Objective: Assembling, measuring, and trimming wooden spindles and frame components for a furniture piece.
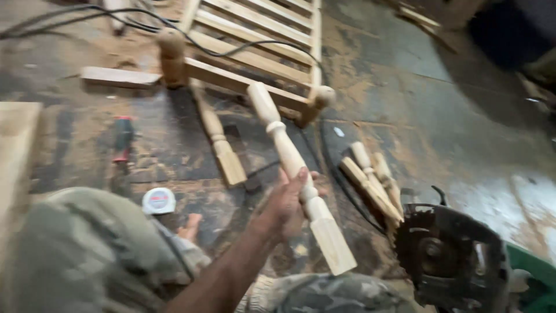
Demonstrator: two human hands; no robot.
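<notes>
the left hand (288, 204) is closed around a turned wooden spindle (292, 162), gripping it a little below its middle and holding it clear of the floor at a slant. the spindle is pale, raw wood: a rounded upper end pointing away from the hand, a narrow ring bead under that, a tapering round shaft, and a squared block at the lower end, which hangs below and to the right of the hand. the right hand is not in view, so its state cannot be told; a bare foot (190, 226) shows low to the left of the gripping hand.

just left of the hand another spindle (219, 141) of the same kind lies flat on the dusty floor (440, 122). to the right of the hand, a small heap of perhaps 3 more spindles (375, 184) lies together, though blur makes the count unsure. below and right of them sits a circular saw (449, 255) with its toothed blade exposed. beyond the hand stands a slatted wooden frame (260, 46) with rounded posts, a black cable (87, 17) trailing over it. left of the hand lies a white tape measure (158, 200), and farther left a red-handled tool (122, 139).
</notes>
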